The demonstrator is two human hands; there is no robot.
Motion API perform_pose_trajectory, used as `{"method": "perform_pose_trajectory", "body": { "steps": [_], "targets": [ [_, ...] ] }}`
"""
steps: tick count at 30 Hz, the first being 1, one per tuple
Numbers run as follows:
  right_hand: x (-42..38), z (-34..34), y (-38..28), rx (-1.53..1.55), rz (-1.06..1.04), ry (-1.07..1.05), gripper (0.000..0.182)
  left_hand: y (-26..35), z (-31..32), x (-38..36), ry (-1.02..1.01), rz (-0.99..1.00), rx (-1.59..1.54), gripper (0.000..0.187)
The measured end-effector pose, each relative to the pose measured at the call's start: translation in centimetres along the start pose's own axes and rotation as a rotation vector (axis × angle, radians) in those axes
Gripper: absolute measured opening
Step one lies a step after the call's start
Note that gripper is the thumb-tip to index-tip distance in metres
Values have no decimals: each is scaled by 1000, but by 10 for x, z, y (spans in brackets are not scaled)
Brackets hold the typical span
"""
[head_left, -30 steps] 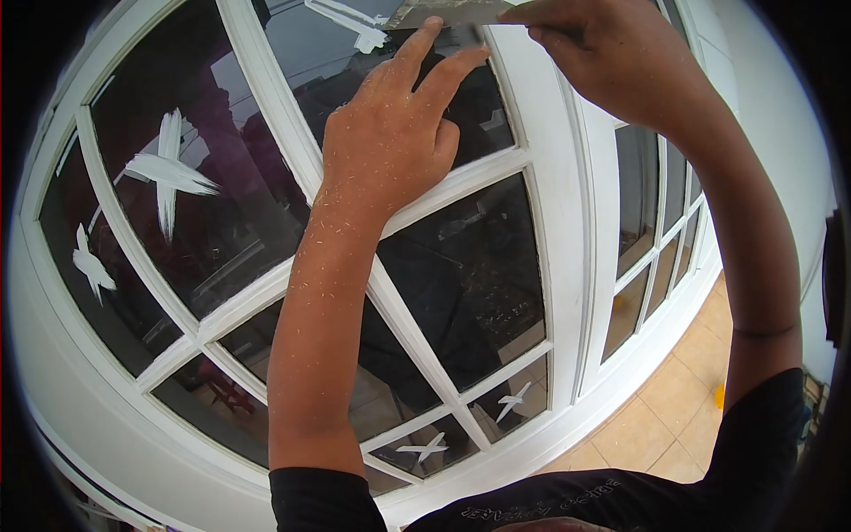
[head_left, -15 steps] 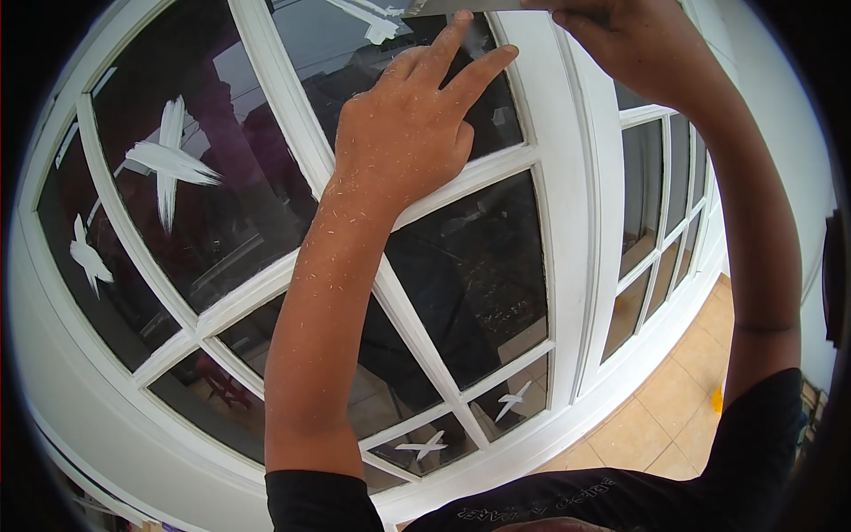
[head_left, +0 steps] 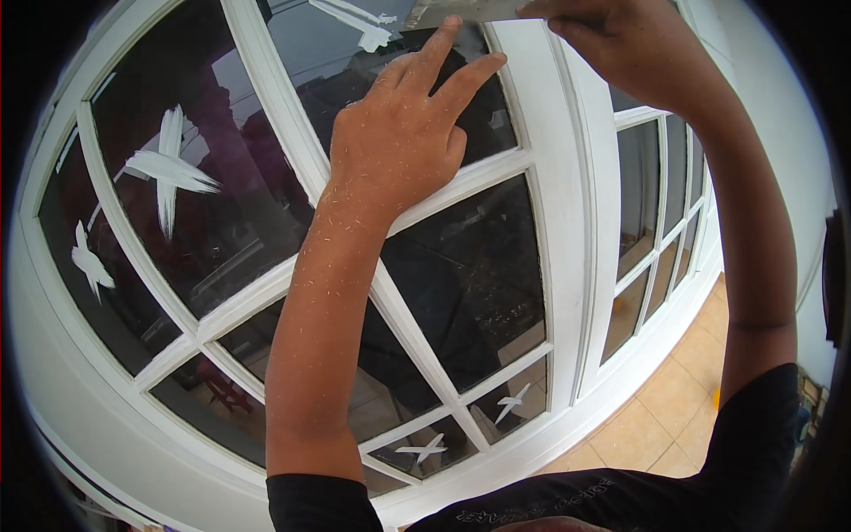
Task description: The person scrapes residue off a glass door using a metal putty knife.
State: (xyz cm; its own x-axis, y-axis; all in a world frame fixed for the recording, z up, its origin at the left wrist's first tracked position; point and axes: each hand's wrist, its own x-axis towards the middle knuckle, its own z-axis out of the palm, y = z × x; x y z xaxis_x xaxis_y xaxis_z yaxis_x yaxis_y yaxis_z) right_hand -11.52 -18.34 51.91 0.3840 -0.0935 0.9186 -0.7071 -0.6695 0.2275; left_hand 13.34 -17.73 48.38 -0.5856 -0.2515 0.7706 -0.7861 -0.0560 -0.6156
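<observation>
My left hand [head_left: 399,137] is raised over the upper pane of the white-framed window, two fingers stretched out and apart, one fingertip at the lower edge of a thin grey flat piece [head_left: 474,10]. Pale flecks cover the back of this hand and the forearm. At the top right my right hand [head_left: 625,40] is closed, its thumb and fingers pinching the right end of the flat piece. The rest of that piece is cut off by the top of the view. White brushed strokes [head_left: 355,22] mark the glass left of it.
White crosses are on the large left pane [head_left: 168,170], the far-left pane [head_left: 90,259] and two small lower panes. More white-framed panes [head_left: 640,191] stand at the right. Beige floor tiles [head_left: 634,434] show below, with a bit of something orange near my right arm.
The flat piece and my right hand sit slightly lower in view, and more of the piece shows. My left hand appears slightly further left and lower, still spread.
</observation>
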Motion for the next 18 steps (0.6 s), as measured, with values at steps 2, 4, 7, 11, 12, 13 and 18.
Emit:
{"method": "perform_pose_trajectory", "body": {
  "steps": [2,4,7,11,12,13,18],
  "targets": [
    [10,9,13,22,25,-33,23,-1,1,-1,8,-13,-9,73],
    [14,15,20,50,58,-65,23,-1,2,-1,6,0,-5,73],
    [11,12,16,44,26,-55,24,-1,0,0,8,-6,-13,71],
    [13,13,16,10,-14,-21,25,-1,2,0,16,3,-9,71],
    [15,18,23,29,-24,-30,25,-1,2,0,26,4,-13,71],
    [12,14,19,28,-21,-29,25,-2,2,0,38,3,-15,70],
    [7,2,-1,49,-52,19,25,-1,1,-1,44,-6,-48,72]
  ]
}}
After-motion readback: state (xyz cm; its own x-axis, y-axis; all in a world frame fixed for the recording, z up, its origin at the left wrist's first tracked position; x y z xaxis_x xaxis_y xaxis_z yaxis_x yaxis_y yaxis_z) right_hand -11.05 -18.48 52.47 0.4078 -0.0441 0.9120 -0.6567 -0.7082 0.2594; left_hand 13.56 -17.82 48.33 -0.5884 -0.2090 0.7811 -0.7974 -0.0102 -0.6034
